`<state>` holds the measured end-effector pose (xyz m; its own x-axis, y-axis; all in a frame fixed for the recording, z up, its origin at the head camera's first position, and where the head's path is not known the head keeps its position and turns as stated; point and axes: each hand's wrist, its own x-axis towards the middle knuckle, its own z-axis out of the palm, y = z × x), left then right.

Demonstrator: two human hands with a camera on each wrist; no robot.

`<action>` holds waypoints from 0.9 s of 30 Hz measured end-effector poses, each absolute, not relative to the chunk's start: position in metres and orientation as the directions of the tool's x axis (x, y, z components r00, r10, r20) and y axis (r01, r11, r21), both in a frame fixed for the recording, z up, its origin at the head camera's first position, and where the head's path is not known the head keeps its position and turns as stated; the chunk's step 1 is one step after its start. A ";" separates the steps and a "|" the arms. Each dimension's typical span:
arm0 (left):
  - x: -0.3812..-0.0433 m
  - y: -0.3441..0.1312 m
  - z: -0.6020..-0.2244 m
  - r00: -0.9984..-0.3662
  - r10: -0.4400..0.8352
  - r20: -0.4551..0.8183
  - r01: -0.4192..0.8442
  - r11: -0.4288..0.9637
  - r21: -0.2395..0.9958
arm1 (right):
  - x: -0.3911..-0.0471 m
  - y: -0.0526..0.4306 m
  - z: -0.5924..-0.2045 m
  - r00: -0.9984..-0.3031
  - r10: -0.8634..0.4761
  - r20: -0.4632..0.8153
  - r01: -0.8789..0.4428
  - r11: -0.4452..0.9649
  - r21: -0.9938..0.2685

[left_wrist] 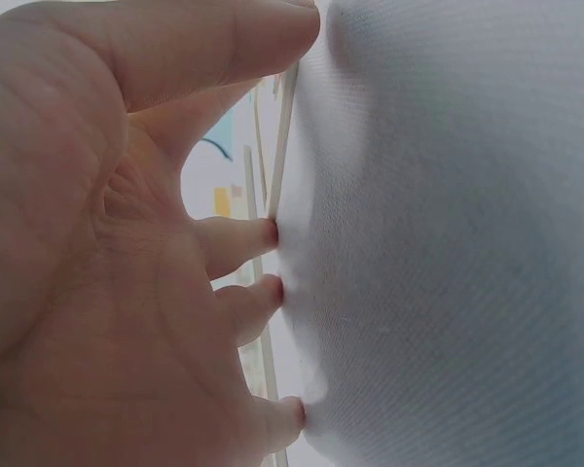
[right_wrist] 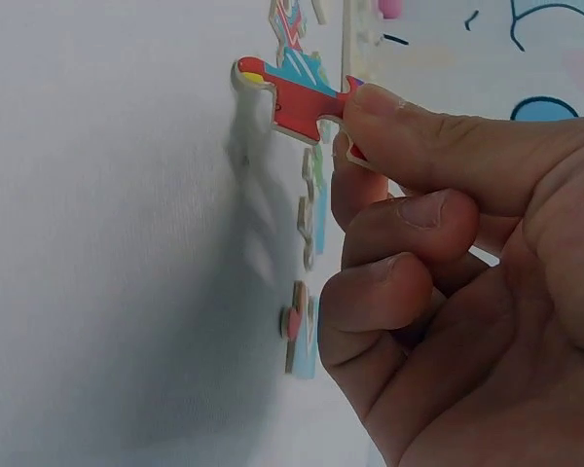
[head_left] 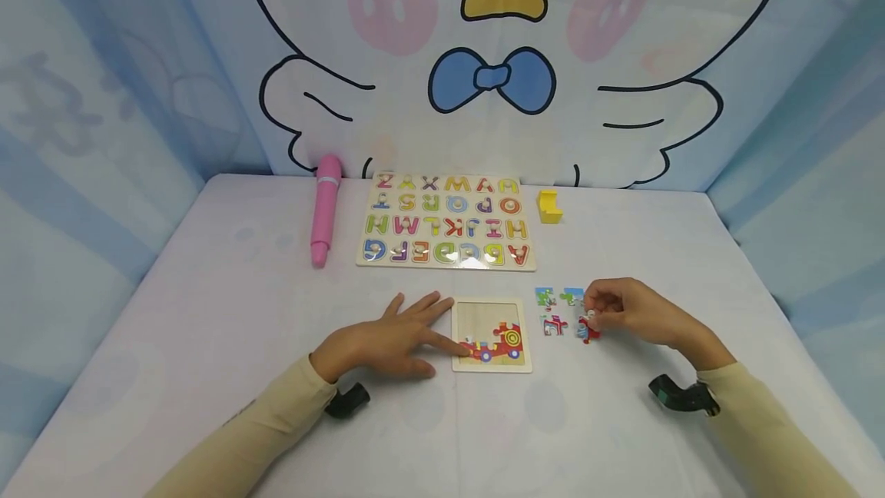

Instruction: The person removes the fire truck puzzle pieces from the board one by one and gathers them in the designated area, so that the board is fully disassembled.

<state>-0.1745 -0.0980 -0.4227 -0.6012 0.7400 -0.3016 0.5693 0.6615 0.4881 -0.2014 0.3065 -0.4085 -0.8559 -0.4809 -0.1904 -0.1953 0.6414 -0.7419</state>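
A small square wooden puzzle tray (head_left: 492,369) lies on the table, with pieces showing a red vehicle along its lower part. My left hand (head_left: 397,338) is spread beside it, index fingertip on the picture's lower left; in the left wrist view the other fingertips (left_wrist: 290,413) rest on the tabletop. My right hand (head_left: 639,315) pinches a red and blue jigsaw piece (right_wrist: 307,102) between thumb and index finger, the other fingers curled. Between that hand and the tray lie loose pieces, among them a red and white one (head_left: 554,325) and a green and blue one (head_left: 545,297).
Behind the tray lies an alphabet peg board (head_left: 445,267). To its left is a pink pen-shaped stick (head_left: 325,210), to its right a yellow block (head_left: 549,207). A printed cloth (head_left: 491,144) hangs along the table's back edge.
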 end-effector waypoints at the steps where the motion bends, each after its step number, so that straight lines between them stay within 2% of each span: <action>1: -0.175 -0.098 -0.423 -0.601 0.740 -0.302 0.567 0.661 0.492 | -0.202 0.306 -0.409 -0.856 -0.483 -0.184 -0.207 0.648 -0.733; 9: -0.175 -0.099 -0.423 -0.596 0.750 -0.287 0.572 0.647 0.504 | -0.204 0.297 -0.408 -0.873 -0.474 -0.113 -0.328 0.744 -0.582; 27: -0.174 -0.098 -0.423 -0.615 0.726 -0.307 0.546 0.673 0.498 | -0.200 0.288 -0.414 -0.870 -0.479 -0.114 -0.359 0.776 -0.519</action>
<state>-0.1739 -0.0978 -0.4232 -0.6147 0.7264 -0.3074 0.5463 0.6733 0.4982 -0.2000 0.2884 -0.4139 -0.8704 -0.4790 -0.1136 -0.3590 0.7755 -0.5193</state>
